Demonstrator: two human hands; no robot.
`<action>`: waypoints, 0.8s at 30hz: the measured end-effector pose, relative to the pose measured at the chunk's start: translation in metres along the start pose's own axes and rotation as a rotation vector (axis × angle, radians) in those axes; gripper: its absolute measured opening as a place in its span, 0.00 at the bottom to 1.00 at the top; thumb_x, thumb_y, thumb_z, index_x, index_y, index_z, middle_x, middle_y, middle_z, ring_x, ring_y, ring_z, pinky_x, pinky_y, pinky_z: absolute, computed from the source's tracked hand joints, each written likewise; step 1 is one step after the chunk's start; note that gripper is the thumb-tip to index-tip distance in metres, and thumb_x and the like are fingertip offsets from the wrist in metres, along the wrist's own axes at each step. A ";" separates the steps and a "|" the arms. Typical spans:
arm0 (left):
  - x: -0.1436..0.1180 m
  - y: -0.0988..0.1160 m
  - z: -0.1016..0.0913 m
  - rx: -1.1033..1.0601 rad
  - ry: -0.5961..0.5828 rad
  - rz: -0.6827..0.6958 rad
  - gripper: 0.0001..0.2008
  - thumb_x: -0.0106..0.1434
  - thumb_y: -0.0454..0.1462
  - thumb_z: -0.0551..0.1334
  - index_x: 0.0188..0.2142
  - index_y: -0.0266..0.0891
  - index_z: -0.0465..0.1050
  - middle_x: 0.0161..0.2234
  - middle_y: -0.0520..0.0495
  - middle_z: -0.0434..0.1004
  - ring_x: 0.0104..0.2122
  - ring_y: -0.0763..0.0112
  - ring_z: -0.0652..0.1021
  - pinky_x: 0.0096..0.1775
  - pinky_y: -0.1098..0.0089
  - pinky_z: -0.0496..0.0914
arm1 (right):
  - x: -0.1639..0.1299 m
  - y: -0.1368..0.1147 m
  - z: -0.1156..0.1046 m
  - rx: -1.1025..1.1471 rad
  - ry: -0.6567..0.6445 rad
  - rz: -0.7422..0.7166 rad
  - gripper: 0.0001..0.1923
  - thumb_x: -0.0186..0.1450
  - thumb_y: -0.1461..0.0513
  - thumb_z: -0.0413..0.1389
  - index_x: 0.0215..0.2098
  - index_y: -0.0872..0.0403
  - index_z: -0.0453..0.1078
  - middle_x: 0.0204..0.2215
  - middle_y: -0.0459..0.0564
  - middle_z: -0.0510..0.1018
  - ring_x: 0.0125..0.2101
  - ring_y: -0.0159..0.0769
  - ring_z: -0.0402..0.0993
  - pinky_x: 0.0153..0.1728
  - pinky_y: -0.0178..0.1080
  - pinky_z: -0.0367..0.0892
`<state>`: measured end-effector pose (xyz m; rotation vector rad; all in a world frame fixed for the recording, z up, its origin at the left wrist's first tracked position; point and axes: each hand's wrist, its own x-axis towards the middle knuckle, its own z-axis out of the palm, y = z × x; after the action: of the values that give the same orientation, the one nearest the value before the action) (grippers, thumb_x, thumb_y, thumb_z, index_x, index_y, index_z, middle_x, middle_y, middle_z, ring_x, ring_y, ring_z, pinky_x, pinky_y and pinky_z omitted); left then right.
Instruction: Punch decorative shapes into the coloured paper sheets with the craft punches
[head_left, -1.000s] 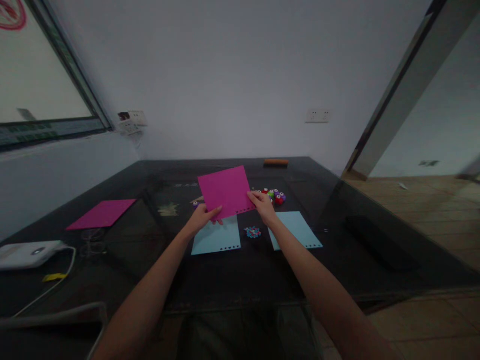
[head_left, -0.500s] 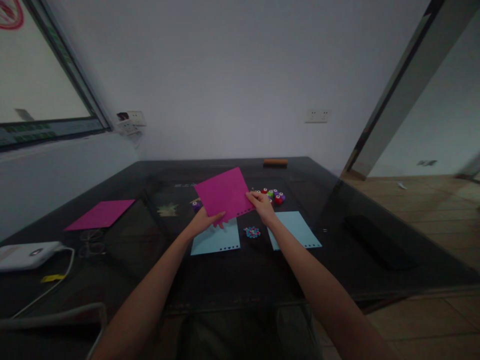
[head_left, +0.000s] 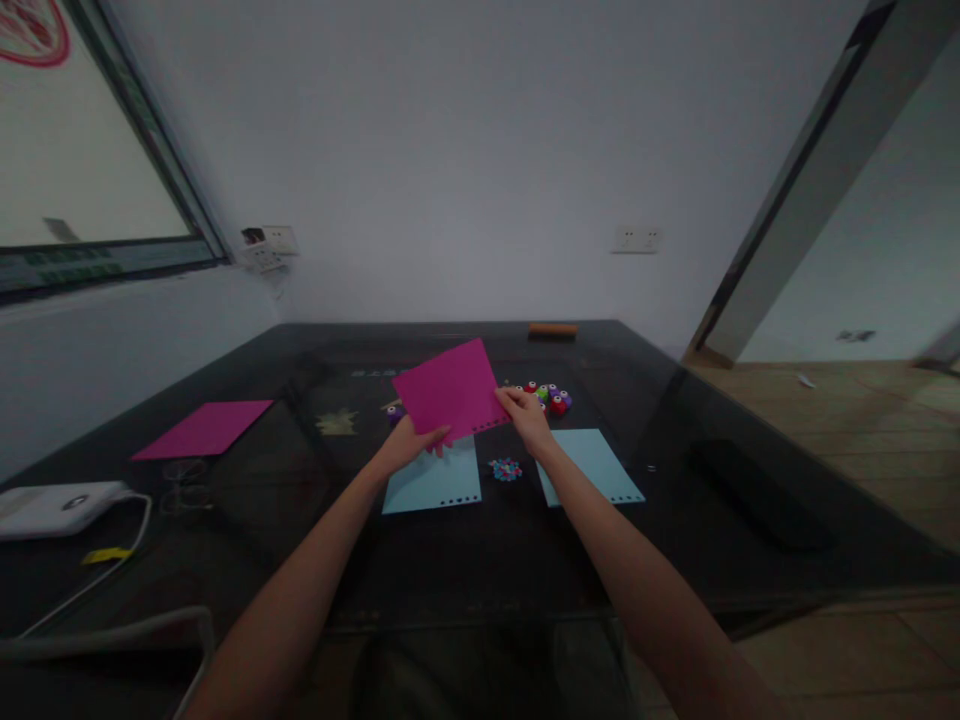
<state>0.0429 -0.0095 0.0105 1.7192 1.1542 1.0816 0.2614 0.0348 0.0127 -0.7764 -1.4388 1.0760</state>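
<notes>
Two hands hold one magenta paper sheet [head_left: 450, 392] tilted above the bench [head_left: 480, 540]. It is a flat, roughly square piece with a row of small punched notches along its lower right edge. The left hand [head_left: 409, 445] pinches its near lower corner, thumb on top. The right hand [head_left: 527, 420] pinches the right edge between its fingertips, so each grip is pressed onto the paper.

Under and just in front of it lie two light blue sheets, one [head_left: 435, 480] below the left hand and one [head_left: 592, 465] beside the right wrist, both with punched lower edges. A small cluster of punched bits [head_left: 505, 468] sits between them. Small coloured round punches [head_left: 547, 395] stand just beyond the right hand. A second magenta sheet [head_left: 204, 428] lies flat well to the left.

Dark and glossy, the bench reflects the pale plain wall [head_left: 450, 150] behind it. A window [head_left: 82, 150] is at left, wooden floor [head_left: 840, 420] at right.
</notes>
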 end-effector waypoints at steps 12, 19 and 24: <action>0.006 -0.006 -0.022 -0.393 0.572 -0.082 0.21 0.43 0.46 0.69 0.31 0.32 0.72 0.21 0.49 0.76 0.18 0.74 0.72 0.22 0.72 0.67 | -0.004 0.020 0.005 -0.063 -0.122 0.150 0.21 0.58 0.48 0.53 0.32 0.58 0.71 0.22 0.50 0.77 0.20 0.31 0.73 0.21 0.31 0.62; 0.006 -0.009 -0.030 -0.483 0.628 -0.106 0.20 0.42 0.45 0.70 0.30 0.31 0.74 0.25 0.45 0.78 0.18 0.75 0.72 0.24 0.73 0.67 | 0.010 0.039 0.026 -0.341 -0.182 0.113 0.13 0.61 0.57 0.51 0.29 0.58 0.72 0.22 0.48 0.77 0.20 0.30 0.72 0.23 0.31 0.64; 0.006 -0.012 -0.030 -0.447 0.609 -0.102 0.20 0.44 0.46 0.69 0.30 0.31 0.75 0.26 0.43 0.79 0.20 0.75 0.73 0.23 0.73 0.66 | 0.032 0.049 0.035 -0.572 -0.099 0.108 0.11 0.61 0.59 0.53 0.28 0.58 0.72 0.21 0.48 0.76 0.20 0.30 0.71 0.24 0.32 0.63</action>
<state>0.0132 0.0044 0.0107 0.9971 1.2136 1.7121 0.2169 0.0758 -0.0187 -1.2277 -1.8367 0.7900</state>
